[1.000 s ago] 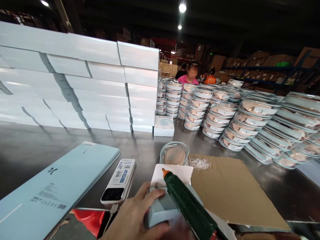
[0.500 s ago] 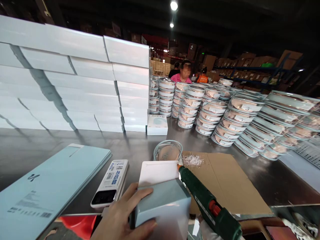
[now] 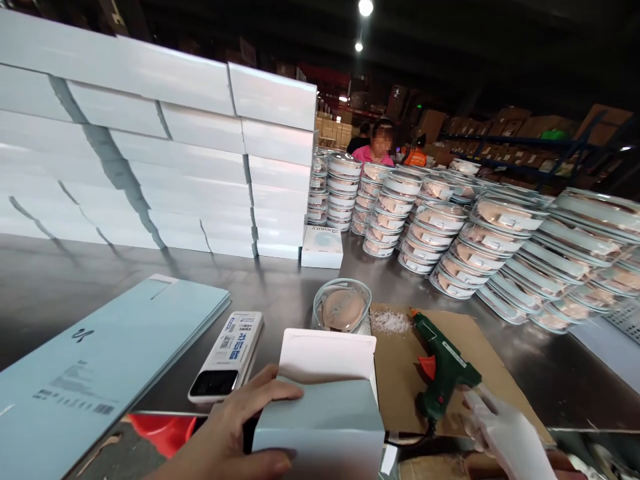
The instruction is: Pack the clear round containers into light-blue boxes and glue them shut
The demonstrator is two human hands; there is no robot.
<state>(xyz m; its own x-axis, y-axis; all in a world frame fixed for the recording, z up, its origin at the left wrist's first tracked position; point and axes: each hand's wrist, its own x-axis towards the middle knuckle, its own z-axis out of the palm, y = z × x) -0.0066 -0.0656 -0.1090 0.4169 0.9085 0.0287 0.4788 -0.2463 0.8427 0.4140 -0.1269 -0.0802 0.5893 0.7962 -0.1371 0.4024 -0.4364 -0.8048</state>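
The box [image 3: 320, 427], flap open, is gripped at the near table edge by the left hand [image 3: 235, 433]; the gloved right hand [image 3: 505, 433], grip unclear, is near the glue gun [image 3: 440, 373], whose hot nozzle could scorch the cardboard [image 3: 475, 340]

Steel table [image 3: 280, 287], stacked white boxes [image 3: 165, 160], stacked round containers [image 3: 450, 227], cardboard sheet [image 3: 480, 360], blue flat cartons [image 3: 90, 360], power bank [image 3: 227, 357]

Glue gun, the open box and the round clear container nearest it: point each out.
Glue gun [image 3: 443, 373], head view, on its green body.
Open box [image 3: 320, 417], head view, on its grey-blue front panel.
Round clear container [image 3: 342, 308], head view, on its clear wall.
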